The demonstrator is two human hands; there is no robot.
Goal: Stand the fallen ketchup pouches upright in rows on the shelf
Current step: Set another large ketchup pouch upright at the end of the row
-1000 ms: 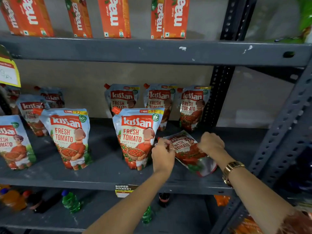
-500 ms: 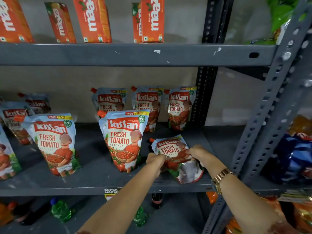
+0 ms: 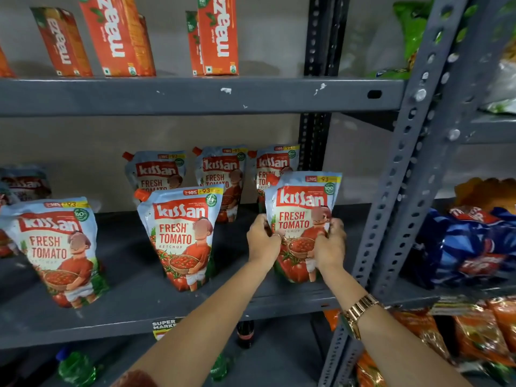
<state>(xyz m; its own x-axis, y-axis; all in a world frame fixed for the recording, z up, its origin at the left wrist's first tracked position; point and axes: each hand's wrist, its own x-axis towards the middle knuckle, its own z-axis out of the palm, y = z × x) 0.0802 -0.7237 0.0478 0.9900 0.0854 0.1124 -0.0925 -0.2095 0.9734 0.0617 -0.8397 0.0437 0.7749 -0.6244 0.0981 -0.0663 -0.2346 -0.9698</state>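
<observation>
On the grey shelf (image 3: 139, 289), left hand (image 3: 262, 241) and right hand (image 3: 329, 244) grip an upright ketchup pouch (image 3: 303, 202).

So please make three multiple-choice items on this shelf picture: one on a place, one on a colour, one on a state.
1. Where is the held ketchup pouch?
A. right end of the front row
B. top shelf
C. floor

2. What colour is the wristwatch?
A. black
B. gold
C. white

3. How is the held pouch?
A. lying flat
B. upside down
C. upright

Answers: 1 A, it is right of the middle front pouch. 2 B, gold links show. 3 C, the left hand and right hand grip its sides, label reading upright.
</observation>
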